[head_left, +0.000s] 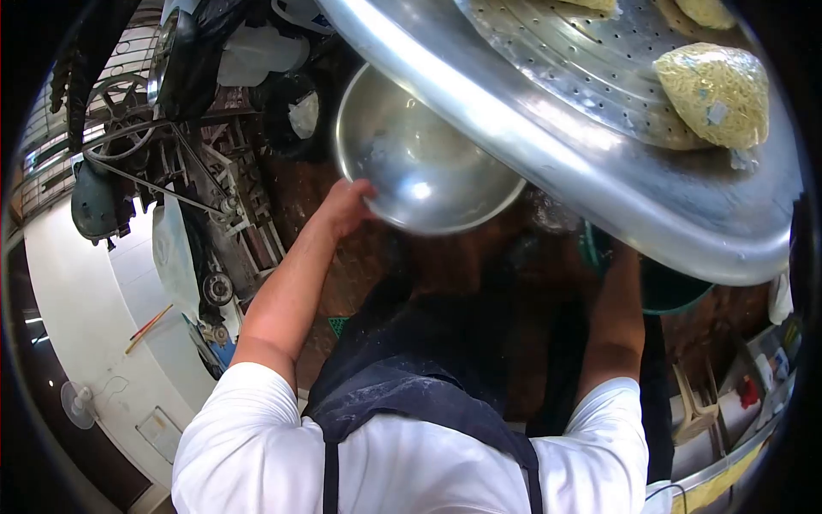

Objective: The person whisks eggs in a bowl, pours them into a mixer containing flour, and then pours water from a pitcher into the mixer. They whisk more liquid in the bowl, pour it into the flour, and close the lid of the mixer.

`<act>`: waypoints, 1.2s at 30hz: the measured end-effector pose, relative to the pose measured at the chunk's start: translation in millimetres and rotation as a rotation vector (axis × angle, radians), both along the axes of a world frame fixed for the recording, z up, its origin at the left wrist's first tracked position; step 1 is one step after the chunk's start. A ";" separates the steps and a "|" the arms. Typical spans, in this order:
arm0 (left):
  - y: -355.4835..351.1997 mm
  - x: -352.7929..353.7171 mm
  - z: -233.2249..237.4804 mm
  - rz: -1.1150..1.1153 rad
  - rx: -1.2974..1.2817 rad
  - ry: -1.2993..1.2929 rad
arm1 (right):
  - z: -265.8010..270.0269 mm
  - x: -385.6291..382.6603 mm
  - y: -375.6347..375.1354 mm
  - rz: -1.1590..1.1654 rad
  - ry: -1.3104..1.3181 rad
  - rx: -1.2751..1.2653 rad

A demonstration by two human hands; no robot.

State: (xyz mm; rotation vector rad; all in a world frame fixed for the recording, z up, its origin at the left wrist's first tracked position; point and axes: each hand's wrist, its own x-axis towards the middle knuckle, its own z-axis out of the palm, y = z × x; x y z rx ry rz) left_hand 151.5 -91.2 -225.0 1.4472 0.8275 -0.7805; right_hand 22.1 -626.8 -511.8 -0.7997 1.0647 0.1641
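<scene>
My left hand (348,208) grips the rim of a shiny steel mixing bowl (402,163), with its fingers at the lower left edge. The bowl tilts so that its inside faces me. Part of it lies behind a very large round metal pan (548,163). My right forearm (615,308) reaches under the near rim of this pan, beside a green tub (676,295). The pan hides the fingers of that hand and whatever they may touch. On a perforated metal disc (591,81) in the pan rests a plastic-wrapped yellowish bundle (717,94).
To the left stands a machine with a belt wheel and a green motor (96,201). A black bucket (291,111) is behind the bowl. A wooden stool (693,403) is at the lower right. A fan (77,403) is at the far left.
</scene>
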 end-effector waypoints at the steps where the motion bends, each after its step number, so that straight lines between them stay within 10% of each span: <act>1: 1.2 -1.4 -2.5 0.012 -0.020 0.006 | 2.7 3.2 3.5 0.038 0.027 -0.091; 13: 3.7 -8.5 -20.6 0.018 -0.070 0.077 | -6.2 36.7 23.5 0.839 0.271 -1.190; 22: 19.8 -25.7 -22.3 0.030 -0.100 0.099 | 27.7 15.3 20.5 1.032 0.247 -1.612; 29: 42.3 -39.3 -24.0 -0.018 -0.071 0.017 | 177.0 3.5 25.5 1.329 0.080 -1.898; 36: 49.9 -53.6 -3.7 -0.086 -0.121 0.028 | 330.0 -2.4 84.2 1.144 -0.242 -1.935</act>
